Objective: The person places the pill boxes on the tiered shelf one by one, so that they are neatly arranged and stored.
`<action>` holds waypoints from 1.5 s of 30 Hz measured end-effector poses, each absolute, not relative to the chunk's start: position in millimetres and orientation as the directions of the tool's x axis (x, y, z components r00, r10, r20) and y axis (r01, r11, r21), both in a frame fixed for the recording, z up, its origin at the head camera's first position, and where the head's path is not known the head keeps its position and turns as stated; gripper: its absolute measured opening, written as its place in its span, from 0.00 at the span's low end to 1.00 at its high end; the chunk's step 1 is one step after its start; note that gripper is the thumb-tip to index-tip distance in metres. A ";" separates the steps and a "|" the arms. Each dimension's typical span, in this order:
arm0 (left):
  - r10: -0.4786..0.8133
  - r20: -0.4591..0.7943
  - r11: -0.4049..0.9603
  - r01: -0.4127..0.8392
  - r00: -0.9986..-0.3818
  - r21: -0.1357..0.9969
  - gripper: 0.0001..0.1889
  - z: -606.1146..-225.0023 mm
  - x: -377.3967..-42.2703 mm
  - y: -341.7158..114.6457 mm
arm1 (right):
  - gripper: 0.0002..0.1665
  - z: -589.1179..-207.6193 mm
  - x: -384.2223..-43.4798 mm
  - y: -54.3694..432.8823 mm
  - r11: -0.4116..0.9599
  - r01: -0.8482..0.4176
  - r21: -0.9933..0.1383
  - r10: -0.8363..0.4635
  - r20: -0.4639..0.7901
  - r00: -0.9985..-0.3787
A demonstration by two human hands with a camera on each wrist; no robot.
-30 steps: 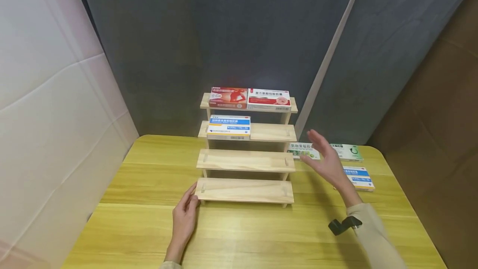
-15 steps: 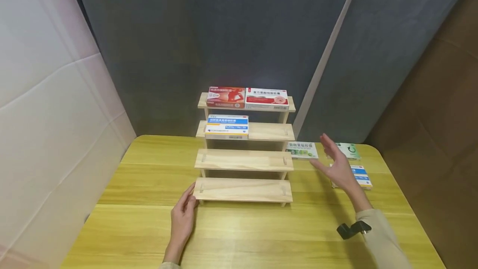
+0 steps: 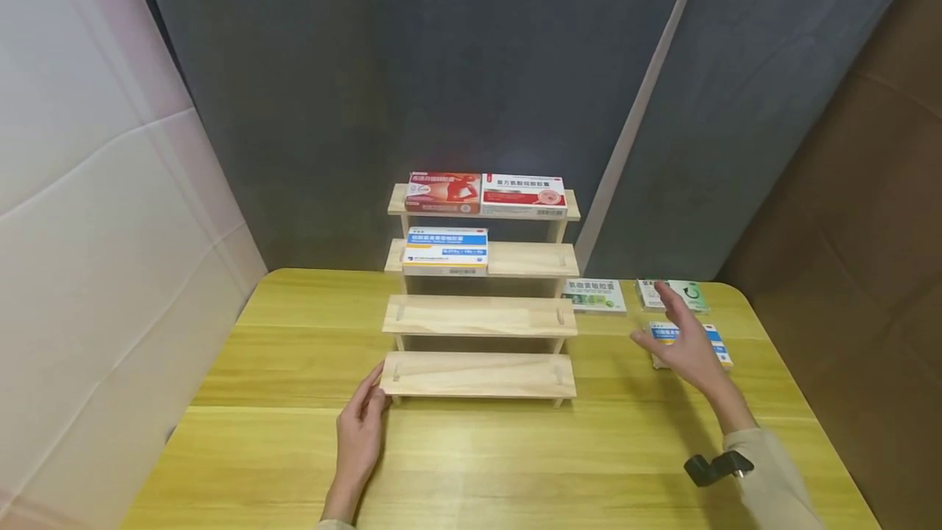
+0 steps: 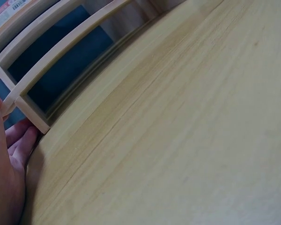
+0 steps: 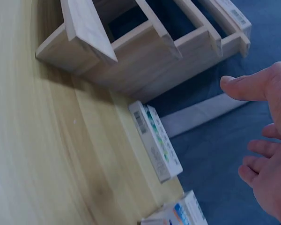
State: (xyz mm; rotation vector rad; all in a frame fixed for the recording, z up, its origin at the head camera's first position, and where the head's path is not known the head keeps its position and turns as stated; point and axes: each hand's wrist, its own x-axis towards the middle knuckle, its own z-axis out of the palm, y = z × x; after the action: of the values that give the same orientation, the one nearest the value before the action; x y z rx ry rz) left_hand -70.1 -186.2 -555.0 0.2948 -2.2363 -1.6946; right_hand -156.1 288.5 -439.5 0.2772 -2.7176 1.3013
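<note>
A stepped wooden display rack stands mid-table. My left hand grips the left end of its lowest step; in the left wrist view the thumb lies at the step's edge and the fingers reach beside the leg. Over the right side hovers my right hand, thumb spread from the fingers, holding nothing. Beneath it lies a blue-and-white medicine box, partly covered by the hand. Behind that are a green-and-white medicine box and another green-marked medicine box close to the rack.
On the top step sit a red medicine box and a white-and-red medicine box. Another blue-and-white medicine box occupies the left half of the step below. A grey curtain hangs behind the wooden table.
My right hand has moved right and toward me, away from the rack, uncovering part of the boxes behind. The left hand keeps its place at the lowest step.
</note>
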 end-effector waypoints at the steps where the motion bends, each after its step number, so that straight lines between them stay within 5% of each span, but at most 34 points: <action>1: -0.352 0.129 0.277 0.029 -0.927 0.960 0.20 -555.2 -70.1 -186.2 | 0.57 -440.6 -155.5 290.5 0.611 -0.206 -0.764 -0.109 0.177 -0.978; 10: -0.350 0.154 0.275 0.056 -0.924 0.960 0.20 -556.7 -69.7 -186.6 | 0.60 -449.9 -152.7 307.6 0.579 -0.130 -0.805 -0.047 0.126 -0.991; 45: -0.347 0.170 0.288 0.068 -0.922 0.955 0.19 -557.1 -69.2 -186.0 | 0.60 -492.4 -141.9 341.4 0.762 0.033 -0.647 0.038 -0.007 -0.999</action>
State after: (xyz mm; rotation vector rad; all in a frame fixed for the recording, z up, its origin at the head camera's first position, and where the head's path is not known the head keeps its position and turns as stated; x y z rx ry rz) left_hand -69.2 -186.0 -557.1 0.2523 -2.2176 -1.6711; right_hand -141.9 341.4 -492.4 -0.0598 -2.9420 1.0799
